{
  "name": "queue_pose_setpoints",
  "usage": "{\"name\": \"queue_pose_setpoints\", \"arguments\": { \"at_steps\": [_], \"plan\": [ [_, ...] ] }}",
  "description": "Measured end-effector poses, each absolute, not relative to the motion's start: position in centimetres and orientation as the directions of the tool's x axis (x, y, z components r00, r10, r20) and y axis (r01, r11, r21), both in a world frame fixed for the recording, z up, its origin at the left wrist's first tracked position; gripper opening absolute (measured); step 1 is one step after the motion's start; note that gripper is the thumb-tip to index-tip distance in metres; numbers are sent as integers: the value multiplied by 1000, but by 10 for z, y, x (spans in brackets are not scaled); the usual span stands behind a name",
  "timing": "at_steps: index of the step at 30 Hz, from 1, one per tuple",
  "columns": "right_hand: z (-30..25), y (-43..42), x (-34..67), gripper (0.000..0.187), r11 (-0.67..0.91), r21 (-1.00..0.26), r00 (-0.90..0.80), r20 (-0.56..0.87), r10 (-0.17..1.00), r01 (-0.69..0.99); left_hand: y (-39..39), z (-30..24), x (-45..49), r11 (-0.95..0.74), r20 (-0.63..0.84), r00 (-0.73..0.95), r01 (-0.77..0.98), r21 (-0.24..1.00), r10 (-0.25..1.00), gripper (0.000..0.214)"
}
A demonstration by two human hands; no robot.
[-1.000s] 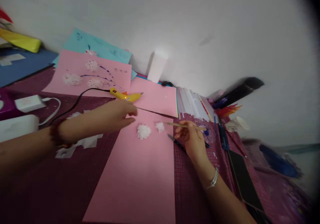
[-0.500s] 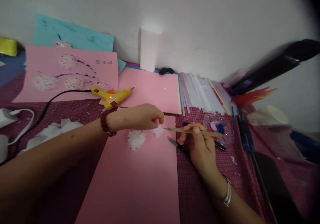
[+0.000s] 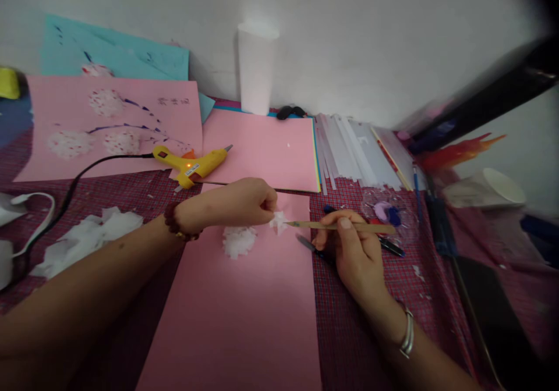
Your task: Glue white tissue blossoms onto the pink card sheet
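Gun label [image 3: 192, 170] illegible, handwritten characters [image 3: 173, 101] on pink sheet [image 3: 61, 103] — right hand [image 3: 356, 254] clamps stick [image 3: 325, 226]; left hand [image 3: 247, 201] curls at paper bit [image 3: 278, 222] — can't tell if gripped.

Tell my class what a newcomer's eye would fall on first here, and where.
Probably the yellow glue gun, light glowing, beyond the left hand. Next, the right hand at centre right, holding a slim tan tool toward a small white tuft on the pink sheet. White blossoms dot the pink picture, upper left.
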State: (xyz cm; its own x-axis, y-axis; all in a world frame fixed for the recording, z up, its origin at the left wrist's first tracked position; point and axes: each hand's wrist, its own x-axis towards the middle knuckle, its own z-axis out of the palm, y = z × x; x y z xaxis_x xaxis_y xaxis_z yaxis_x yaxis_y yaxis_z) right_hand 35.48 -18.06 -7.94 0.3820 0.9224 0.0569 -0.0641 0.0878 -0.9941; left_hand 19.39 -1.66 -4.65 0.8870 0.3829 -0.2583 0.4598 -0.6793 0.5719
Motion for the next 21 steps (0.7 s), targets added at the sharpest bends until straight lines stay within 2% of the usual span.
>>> {"name": "queue_pose_setpoints", "arguments": {
  "at_steps": [6,13,21],
  "plan": [
    [-79,-186,352,21,102,-994,343,86,935,-30,-15,-50,196,-658,-229,881,463,594,413,15],
    [-78,-187,349,22,89,-982,318,139,938,168,-19,-53,201,-603,-192,896,416,681,401,16],
    [-82,-189,350,20,69,-943,296,171,940,326,-22,-53,204,-641,-106,934,314,701,341,19]
  ]
}}
